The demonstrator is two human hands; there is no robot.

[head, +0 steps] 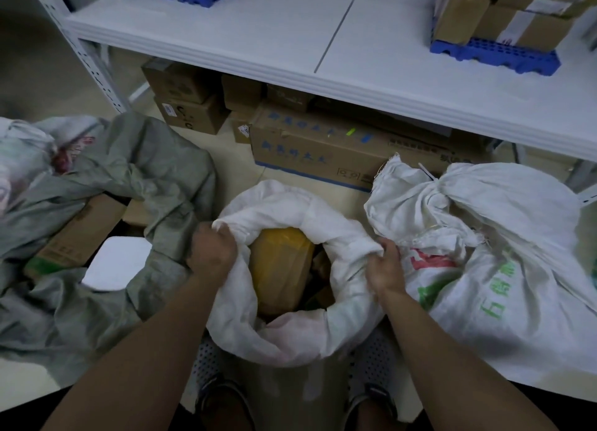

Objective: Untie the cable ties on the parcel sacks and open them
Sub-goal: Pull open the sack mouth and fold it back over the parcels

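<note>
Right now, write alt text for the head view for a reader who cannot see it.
Both hands, left hand and right hand, grip the rolled-down rim of an open white sack showing a yellow parcel inside. A tied white sack lies to its right, a grey sack to its left.

Green "石" on tied sack [504, 269]

Both hands [211, 249] [386, 265] gripping the open white sack's [339, 330] rolled rim

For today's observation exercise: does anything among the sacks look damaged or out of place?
The white sack on the right is still cinched with a cable tie, and its gathered top edge is frayed. The grey sack lies slumped open, boxes showing.
</note>
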